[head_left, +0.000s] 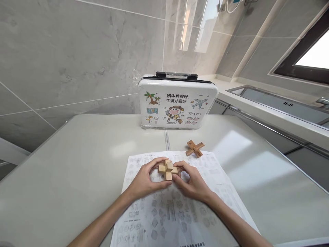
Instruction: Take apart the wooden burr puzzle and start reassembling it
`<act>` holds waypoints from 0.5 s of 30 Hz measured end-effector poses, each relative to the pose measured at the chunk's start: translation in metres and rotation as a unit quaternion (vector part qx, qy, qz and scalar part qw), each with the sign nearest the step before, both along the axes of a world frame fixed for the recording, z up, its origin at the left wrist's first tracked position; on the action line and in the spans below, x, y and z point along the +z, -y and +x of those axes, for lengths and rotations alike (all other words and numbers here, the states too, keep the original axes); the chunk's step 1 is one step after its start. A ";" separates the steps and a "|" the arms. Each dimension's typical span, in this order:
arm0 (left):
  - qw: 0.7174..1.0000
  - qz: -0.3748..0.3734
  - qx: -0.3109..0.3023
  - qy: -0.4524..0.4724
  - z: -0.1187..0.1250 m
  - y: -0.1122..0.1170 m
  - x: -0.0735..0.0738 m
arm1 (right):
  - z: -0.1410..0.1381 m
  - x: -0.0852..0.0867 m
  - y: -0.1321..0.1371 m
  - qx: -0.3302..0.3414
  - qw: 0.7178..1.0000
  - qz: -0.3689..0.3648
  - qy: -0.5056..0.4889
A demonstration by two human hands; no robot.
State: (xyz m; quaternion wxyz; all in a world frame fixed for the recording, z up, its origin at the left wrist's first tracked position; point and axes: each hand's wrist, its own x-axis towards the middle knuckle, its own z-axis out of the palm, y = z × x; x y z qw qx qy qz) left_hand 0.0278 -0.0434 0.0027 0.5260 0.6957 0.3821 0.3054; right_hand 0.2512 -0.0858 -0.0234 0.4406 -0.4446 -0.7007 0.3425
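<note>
A light wooden interlocking burr puzzle (168,168), shaped like a cross with short arms, is held just above a printed sheet. My left hand (149,178) curves round its left side, thumb at the lower edge and fingers at the top. From the right, my right hand (191,180) pinches one arm of it between thumb and fingers. Behind the right hand, a darker brown wooden cross-shaped puzzle (195,149) lies at the sheet's far edge, with a number on one arm.
Under my hands spreads a large white paper sheet (136,202) with rows of small printed diagrams. A white carrying case (177,103) with cartoon pictures and a black handle stands upright at the table's back, before a grey tiled wall. A sink counter (277,103) runs along the right.
</note>
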 end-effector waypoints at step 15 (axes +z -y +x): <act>0.997 0.044 -0.055 0.007 0.001 0.002 0.007 | 0.011 0.010 -0.003 0.186 0.947 -0.218 -0.147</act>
